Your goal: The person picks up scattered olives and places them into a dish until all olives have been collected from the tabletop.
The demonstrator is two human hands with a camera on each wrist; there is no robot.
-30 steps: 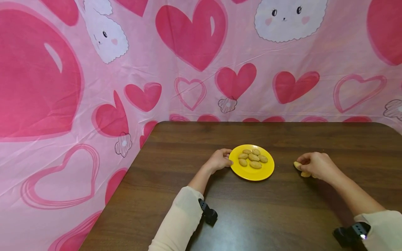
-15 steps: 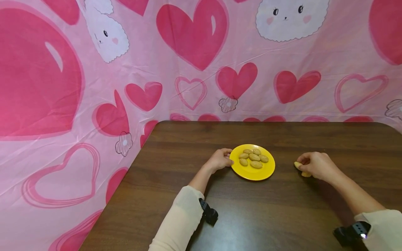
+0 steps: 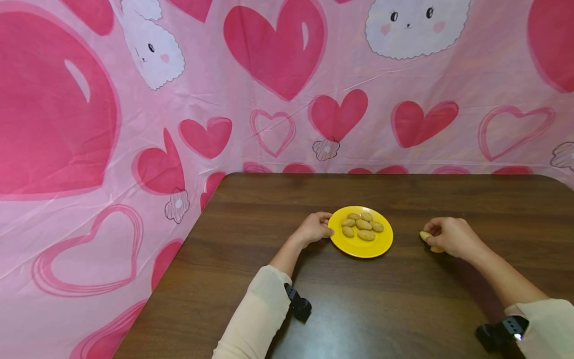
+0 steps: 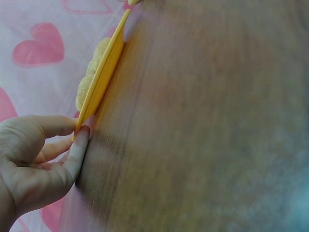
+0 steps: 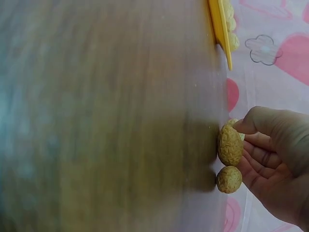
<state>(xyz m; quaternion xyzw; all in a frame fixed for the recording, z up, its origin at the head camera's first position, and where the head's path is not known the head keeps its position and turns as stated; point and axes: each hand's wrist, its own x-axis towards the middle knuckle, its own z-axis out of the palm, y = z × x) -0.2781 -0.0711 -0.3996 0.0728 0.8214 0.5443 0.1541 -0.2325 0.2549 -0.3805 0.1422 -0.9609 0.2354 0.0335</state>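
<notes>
A yellow plate (image 3: 361, 252) bears several tan, wrinkled, oval pieces (image 3: 363, 225). My left hand (image 3: 312, 229) pinches the plate's left rim, thumb and fingers on opposite faces, as the left wrist view shows. To the right of the plate, my right hand (image 3: 454, 237) holds a tan wrinkled oval piece (image 3: 424, 236) at its thumb and fingertips. Two more such pieces show nearer in the right wrist view: a larger oval (image 5: 230, 146) by the thumb and a rounder one (image 5: 229, 180) beside it, both against the tabletop. The right hand partly hides them in the head view.
The dark brown wooden table (image 3: 358, 309) spans the area beneath both hands. Behind and to its left hangs a pink cloth (image 3: 269, 129) printed with hearts and animal faces. A black wrist camera (image 3: 299, 303) sits on the left sleeve, another wrist camera (image 3: 502, 333) on the right.
</notes>
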